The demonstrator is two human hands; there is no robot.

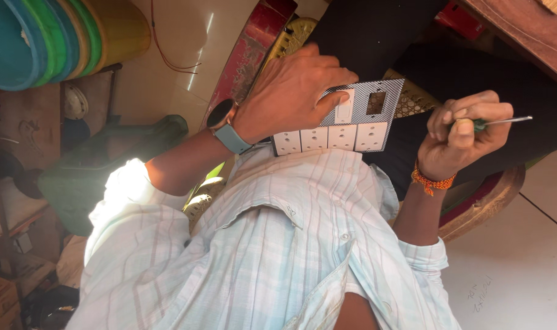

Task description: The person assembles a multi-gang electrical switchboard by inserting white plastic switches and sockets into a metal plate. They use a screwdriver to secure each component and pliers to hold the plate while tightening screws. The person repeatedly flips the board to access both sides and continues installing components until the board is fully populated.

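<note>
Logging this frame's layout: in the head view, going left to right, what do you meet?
Stacked plastic basins → wristwatch → left hand → switch-and-socket plate → right hand → screwdriver.

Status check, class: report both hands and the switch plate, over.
Left hand grips grey rectangular switch plate. Right hand closed on green-handled metal screwdriver, tip off the plate. Nothing between them.

Sunlight glares across a pale tiled floor point(187, 43), a thin red wire point(168, 58) trailing over it. Stacked plastic tubs point(52, 36) in teal, green and yellow crowd one corner. A dark green crate point(83, 177) sits in shadow beside cluttered wooden shelves point(9, 244). A brown wooden board point(529, 30) edges the opposite corner.
</note>
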